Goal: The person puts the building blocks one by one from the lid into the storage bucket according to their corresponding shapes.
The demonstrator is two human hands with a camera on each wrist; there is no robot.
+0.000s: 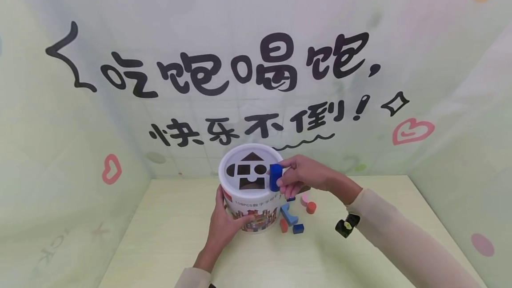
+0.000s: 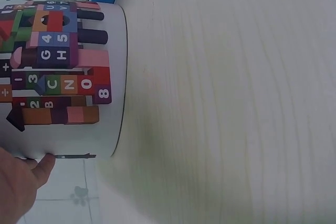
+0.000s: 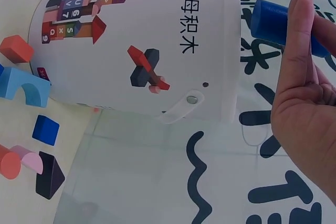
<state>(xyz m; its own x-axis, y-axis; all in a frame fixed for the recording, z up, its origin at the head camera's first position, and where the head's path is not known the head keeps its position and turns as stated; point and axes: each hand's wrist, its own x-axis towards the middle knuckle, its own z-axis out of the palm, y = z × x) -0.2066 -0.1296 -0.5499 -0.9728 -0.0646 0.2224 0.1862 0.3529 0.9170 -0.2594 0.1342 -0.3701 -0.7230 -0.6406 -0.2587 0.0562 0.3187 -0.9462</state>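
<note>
Blue block (image 1: pixel 275 177) in right hand (image 1: pixel 302 176)

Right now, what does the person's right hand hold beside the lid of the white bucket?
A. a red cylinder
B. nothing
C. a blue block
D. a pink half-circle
C: the right hand pinches a blue block at the rim of the white bucket.
</note>
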